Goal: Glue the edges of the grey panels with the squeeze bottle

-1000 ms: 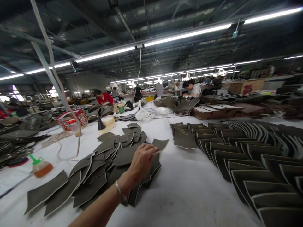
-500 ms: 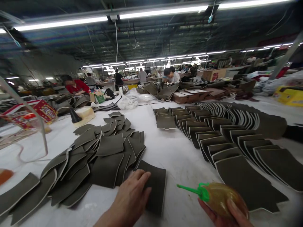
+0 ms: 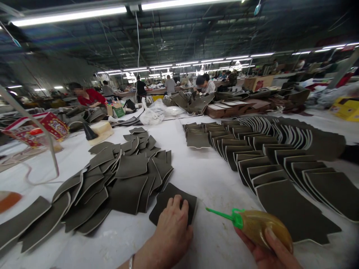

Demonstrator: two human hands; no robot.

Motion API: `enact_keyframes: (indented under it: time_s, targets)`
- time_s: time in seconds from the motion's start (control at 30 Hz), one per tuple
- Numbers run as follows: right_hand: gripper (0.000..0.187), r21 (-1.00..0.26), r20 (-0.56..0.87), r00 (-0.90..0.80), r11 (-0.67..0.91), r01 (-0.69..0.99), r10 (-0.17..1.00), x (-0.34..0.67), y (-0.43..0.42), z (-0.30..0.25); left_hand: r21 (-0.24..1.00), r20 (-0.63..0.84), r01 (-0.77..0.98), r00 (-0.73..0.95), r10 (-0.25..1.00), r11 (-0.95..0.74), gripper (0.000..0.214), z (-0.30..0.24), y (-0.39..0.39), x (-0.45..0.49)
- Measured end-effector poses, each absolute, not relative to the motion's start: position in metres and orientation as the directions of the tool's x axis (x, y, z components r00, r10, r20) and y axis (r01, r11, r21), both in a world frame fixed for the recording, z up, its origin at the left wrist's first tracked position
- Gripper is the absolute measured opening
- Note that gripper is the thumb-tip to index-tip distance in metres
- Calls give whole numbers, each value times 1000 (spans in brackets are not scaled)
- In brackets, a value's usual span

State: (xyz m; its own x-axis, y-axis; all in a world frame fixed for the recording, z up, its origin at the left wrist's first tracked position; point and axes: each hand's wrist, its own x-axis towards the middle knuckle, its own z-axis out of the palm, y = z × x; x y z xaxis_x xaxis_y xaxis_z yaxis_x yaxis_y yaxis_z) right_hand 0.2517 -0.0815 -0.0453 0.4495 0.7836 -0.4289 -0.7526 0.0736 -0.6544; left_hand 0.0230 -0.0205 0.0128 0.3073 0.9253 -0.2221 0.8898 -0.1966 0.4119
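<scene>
My left hand point(image 3: 171, 233) lies flat, fingers stretched out, on a single dark grey cut piece point(image 3: 165, 200) on the white table point(image 3: 207, 175). My right hand point(image 3: 269, 250) is wrapped round a squeeze bottle of amber glue point(image 3: 262, 228) with a green nozzle that points left toward that piece. Left of the piece spreads a loose heap of dark grey cut pieces point(image 3: 112, 179). To the right, overlapping rows of larger grey pieces point(image 3: 275, 160) fan across the table.
An orange bottle point(image 3: 8, 200) shows at the left edge. A red printed box point(image 3: 42, 129), a black cone point(image 3: 89, 132) and plastic bags point(image 3: 153, 114) stand farther back. Other people sit at tables behind, one in a red top point(image 3: 88, 97).
My left hand carried one grey piece off the heap to the table in front of me and now presses on it. My right hand came into view with the glue bottle.
</scene>
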Motion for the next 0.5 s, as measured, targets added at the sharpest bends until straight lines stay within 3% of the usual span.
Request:
enact_keyframes:
  time_s: [0.3, 0.5]
  targets:
    - [55, -754, -407, 512, 38, -655, 756, 249, -82, -40, 312, -180, 919, 307, 935, -242, 37, 7, -14, 41]
    - [69, -918, -181, 575, 72, -390, 798, 258, -80, -39, 334, -219, 885, 407, 887, -324, 20, 18, -3, 24]
